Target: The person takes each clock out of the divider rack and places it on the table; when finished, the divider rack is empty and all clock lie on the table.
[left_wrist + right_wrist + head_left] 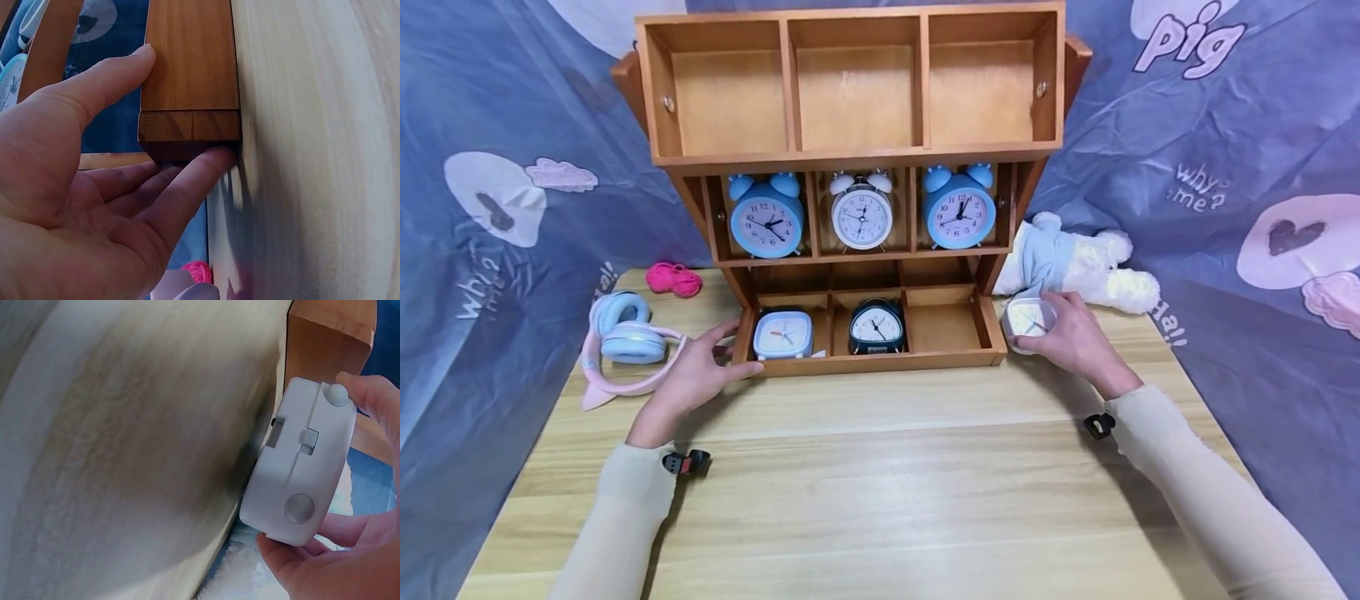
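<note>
My right hand (1071, 337) grips a small white alarm clock (1028, 321) by its edges, just right of the wooden shelf's bottom tier. In the right wrist view the white clock (300, 462) shows its base with two round feet and a small switch, close over the table. The left hand (696, 371) holds the left front corner of the wooden shelf (880, 364). Thumb on the front board (190, 56) and fingers against its end, as the left wrist view shows. The bottom tier holds a light-blue clock (783, 335) at left and a dark green clock (877, 327) in the middle compartment.
In the middle tier stand two blue twin-bell clocks (767, 218) (960, 212) around a white one (862, 217). Pink-and-blue headphones (634, 340) and pink yarn (673, 279) lie left. A white plush toy (1086, 262) lies behind the right hand. Wood-patterned table (880, 483) extends in front.
</note>
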Available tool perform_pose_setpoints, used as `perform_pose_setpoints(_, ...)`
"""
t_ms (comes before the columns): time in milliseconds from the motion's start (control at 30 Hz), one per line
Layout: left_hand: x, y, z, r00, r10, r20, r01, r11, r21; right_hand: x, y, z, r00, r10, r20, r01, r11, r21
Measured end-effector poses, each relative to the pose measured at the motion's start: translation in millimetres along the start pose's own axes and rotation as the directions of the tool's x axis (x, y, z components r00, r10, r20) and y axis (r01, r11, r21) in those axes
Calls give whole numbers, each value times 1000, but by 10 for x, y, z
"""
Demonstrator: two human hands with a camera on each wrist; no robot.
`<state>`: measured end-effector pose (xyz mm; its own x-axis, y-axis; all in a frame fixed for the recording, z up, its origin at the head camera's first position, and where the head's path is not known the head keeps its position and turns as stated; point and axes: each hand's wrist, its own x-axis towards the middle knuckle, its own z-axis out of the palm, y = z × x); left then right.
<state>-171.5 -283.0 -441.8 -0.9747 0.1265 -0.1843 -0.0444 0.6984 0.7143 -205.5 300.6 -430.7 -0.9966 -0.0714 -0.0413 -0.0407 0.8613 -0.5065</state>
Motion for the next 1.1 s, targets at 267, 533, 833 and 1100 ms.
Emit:
perform_pose_setpoints(267,-8,-4,-11,1000,-3,1,3,1000,-16,11,28,24,1000,-10,15,10,1000,-12)
perform_pose_setpoints(533,-9,6,-16,1000,21,-1,-21,1000,0,19,53,8,997,32,74,-32,999,-3)
perform_pose_setpoints(833,-17,6,-29,1000,28,-4,-28,1000,3,25,74,-31,995,32,93,-31,999,-8)
perform_pose_setpoints(1100,-19,16,-32,1000,27,-4,-27,1000,10,23,81,-42,996,24,83,-23,1000,-17)
